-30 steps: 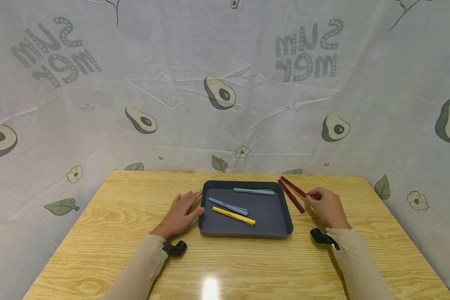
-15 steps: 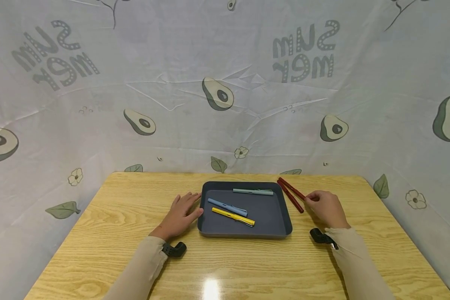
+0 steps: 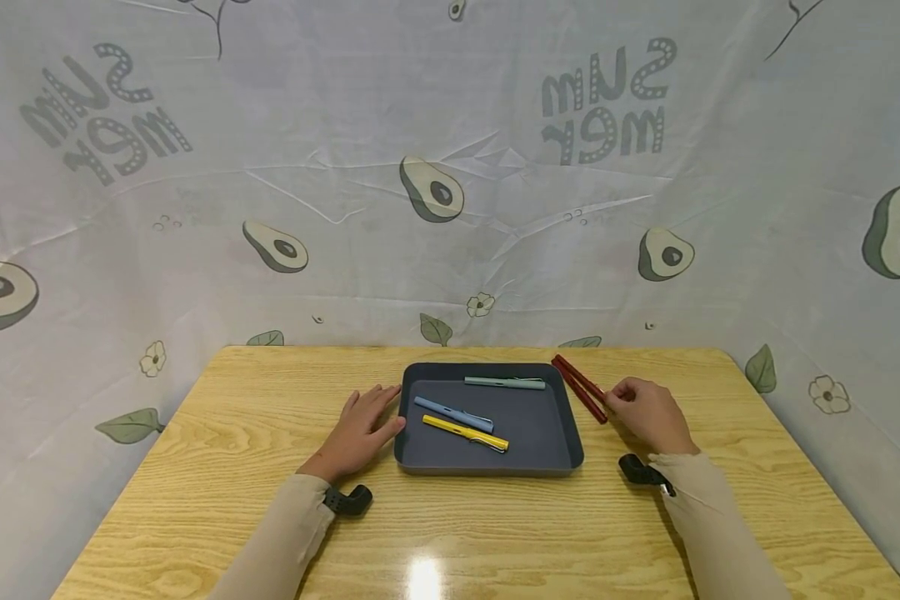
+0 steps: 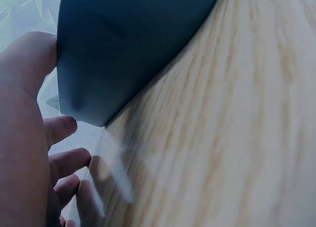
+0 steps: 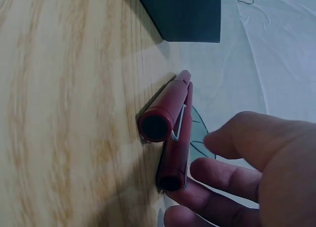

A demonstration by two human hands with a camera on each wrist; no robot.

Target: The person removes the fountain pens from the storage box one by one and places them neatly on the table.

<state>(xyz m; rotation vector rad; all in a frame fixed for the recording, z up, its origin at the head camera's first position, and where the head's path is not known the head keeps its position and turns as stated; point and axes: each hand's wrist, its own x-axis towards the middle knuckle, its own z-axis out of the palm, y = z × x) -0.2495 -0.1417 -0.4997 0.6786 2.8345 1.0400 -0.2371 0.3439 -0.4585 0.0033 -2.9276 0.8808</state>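
Two dark red pens lie on the table right of the dark grey tray (image 3: 487,472). Their far ends meet and their near ends spread slightly apart. My right hand (image 3: 651,417) is at the near end of the right red pen (image 3: 579,375). In the right wrist view its thumb and index finger stand apart beside that pen, and a lower finger is against its end. Left of it lies the other red pen (image 5: 163,108), clip visible. My left hand (image 3: 356,437) rests at the tray's left side, thumb and fingertips touching the tray wall (image 4: 113,54).
Inside the tray lie a grey-green pen (image 3: 504,383), a blue pen (image 3: 453,414) and a yellow pen (image 3: 465,432). The wooden table (image 3: 495,542) meets a printed cloth (image 3: 360,275) hanging behind it. Each wrist wears a black band.
The right red pen has shifted a little left, closing toward the other red pen. My right hand has moved slightly left with it. The left hand and tray keep their places.
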